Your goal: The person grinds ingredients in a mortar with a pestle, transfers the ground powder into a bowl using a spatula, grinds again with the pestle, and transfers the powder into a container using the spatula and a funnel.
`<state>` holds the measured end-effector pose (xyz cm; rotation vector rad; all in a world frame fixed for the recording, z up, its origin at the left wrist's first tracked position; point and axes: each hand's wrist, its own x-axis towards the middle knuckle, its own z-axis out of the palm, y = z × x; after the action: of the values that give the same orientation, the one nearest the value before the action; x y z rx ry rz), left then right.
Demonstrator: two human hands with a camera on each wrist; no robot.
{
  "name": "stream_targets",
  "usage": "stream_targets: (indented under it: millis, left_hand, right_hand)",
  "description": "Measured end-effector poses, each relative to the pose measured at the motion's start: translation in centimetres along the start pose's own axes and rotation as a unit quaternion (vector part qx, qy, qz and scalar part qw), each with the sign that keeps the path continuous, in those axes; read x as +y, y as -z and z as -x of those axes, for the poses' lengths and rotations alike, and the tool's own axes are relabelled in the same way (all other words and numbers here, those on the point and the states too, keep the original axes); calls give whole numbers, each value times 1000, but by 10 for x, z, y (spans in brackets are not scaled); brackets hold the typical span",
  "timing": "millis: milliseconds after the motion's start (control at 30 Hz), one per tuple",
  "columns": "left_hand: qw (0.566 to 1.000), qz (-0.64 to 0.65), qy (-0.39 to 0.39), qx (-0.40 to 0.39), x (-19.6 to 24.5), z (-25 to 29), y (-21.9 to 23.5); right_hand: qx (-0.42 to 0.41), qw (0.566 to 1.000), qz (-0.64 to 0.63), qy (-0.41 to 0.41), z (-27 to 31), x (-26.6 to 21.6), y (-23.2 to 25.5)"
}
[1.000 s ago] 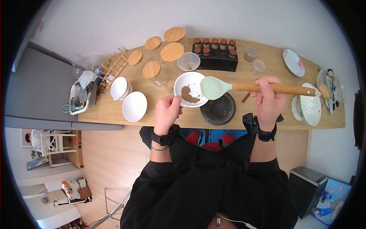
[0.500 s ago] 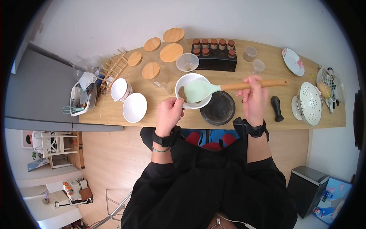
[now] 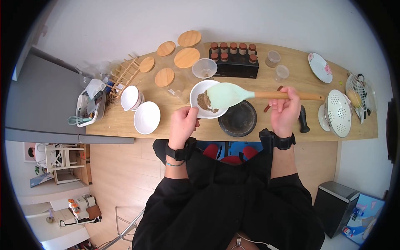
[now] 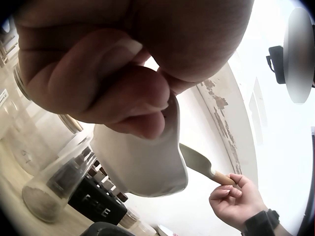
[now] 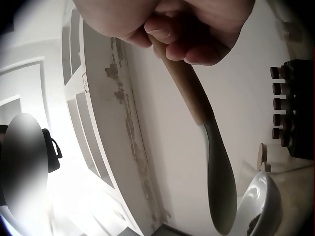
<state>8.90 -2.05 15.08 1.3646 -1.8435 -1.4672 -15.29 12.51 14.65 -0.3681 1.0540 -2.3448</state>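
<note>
My left hand pinches the near-left rim of a white bowl, which is held above the table and has brown powder in it. Over the bowl's right part lies the pale green head of a large spoon, hiding some of the inside. My right hand pinches the spoon's wooden handle. In the left wrist view the fingers of my left hand are curled at the rim of the bowl. The right wrist view shows my right hand round the handle.
A dark round dish is right of the bowl, with a black pestle-like tool farther right. Behind stand a black spice rack, a clear cup and wooden-lidded jars. White bowls are left; a colander is right.
The spoon dipped left into the bowl, then moved up and right. My right hand moved left, then slightly right again. The white powder seen earlier no longer shows; the left hand barely moved.
</note>
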Motion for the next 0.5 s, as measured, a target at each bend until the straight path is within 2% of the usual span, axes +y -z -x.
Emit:
stream_targets:
  millis: [267, 367, 433, 500]
  left_hand:
    - [1000, 5, -2, 3, -1, -2, 2]
    - [1000, 0, 1, 4, 2, 0, 2]
    - [1000, 4, 1, 5, 1, -1, 1]
    - [1000, 3, 1, 4, 1, 0, 2]
  right_hand:
    - [-28, 995, -37, 91, -7, -23, -25]
    - [-46, 990, 11, 135, -9, -21, -37]
    - [-105, 976, 124, 148, -7, -17, -42]
    - [-135, 966, 148, 165, -2, -14, -45]
